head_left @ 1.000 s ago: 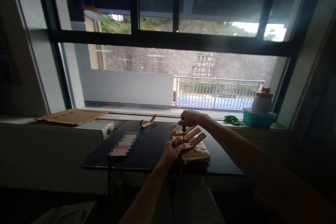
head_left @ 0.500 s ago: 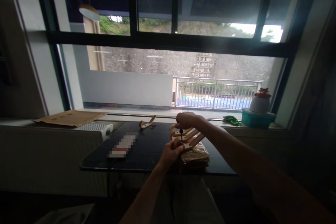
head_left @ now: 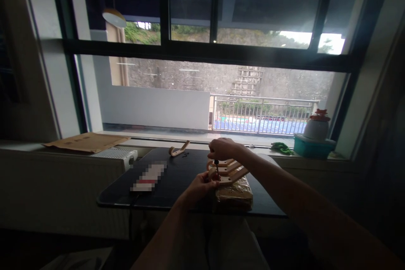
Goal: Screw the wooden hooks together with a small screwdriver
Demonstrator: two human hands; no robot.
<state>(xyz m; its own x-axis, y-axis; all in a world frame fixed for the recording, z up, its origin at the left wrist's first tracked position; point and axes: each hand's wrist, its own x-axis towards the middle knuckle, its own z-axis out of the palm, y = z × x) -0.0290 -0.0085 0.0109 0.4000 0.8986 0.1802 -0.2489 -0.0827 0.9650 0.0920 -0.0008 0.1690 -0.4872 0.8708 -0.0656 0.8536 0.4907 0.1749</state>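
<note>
Wooden hooks (head_left: 224, 170) in row on film-wrapped brown block (head_left: 236, 198), near edge of dark surface (head_left: 120, 196), right of centre. Left hand (head_left: 201, 185): fingers clamped on curled end of nearest hook (head_left: 225, 181). Right hand (head_left: 224, 148): fingers wrapped round screwdriver (head_left: 217, 168), shaft pointing down at same hook; tip contact too small to confirm. Far, left of hands: loose hook (head_left: 181, 149), small dark pieces (head_left: 185, 155) beside it.
</note>
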